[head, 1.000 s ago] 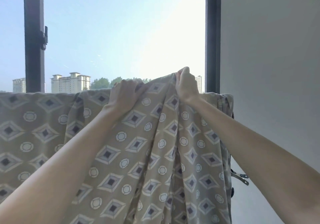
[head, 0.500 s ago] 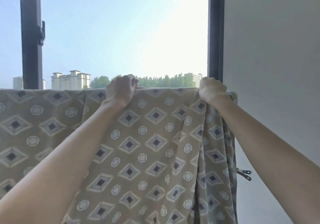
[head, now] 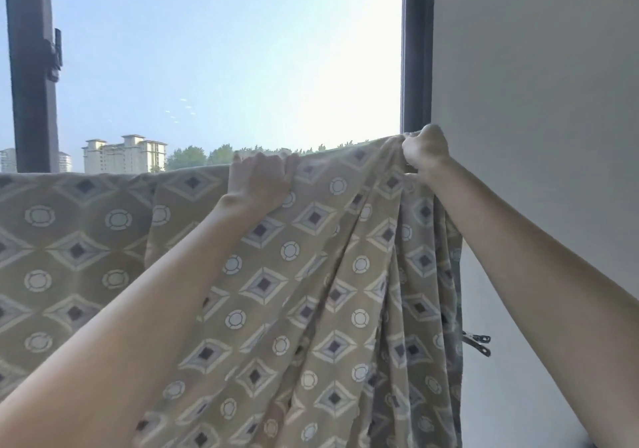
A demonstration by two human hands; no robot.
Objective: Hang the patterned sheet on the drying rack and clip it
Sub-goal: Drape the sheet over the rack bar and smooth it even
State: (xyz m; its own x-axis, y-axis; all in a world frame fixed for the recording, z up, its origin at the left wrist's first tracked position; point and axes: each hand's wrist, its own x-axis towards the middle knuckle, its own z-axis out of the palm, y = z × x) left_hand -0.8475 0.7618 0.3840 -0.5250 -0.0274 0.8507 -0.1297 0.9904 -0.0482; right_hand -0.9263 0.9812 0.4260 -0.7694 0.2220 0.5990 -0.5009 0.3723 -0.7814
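Head view. Held sheet (head: 311, 274) up before window with both bare hands, arms stretched forward.

Gripped top edge near its middle with left hand (head: 259, 181): fingers curled over edge and tucked behind cloth, back of hand toward camera.

Clutched gathered right end in right hand (head: 423, 152): fist closed tight round bunched cloth, raised a little above left hand, just beside wall (head: 536, 67) and in front of frame (head: 416, 50).

Hung spread and nearly flat to left of left hand, top edge running level to picture's left border. Sloped upward between the hands. Fell in deep pleats below right hand, down past bottom border. Covered its support entirely: rack hidden, so could not tell whether right end rested on it or hung from fist alone.

Bore tan ground printed with grey-and-cream diamonds, dark at centre, with cream ringed circles between them.

Noted dark clip (head: 479, 342) low at sheet's right border, poking out toward wall; could not tell what it was fixed to.

Seen through glass above sheet: pale blue sky, strong glare at right, blocks (head: 124, 153) and trees (head: 200, 157) along horizon. Noted dark post (head: 33, 84) at far left, with latch (head: 55, 53) on its right side.
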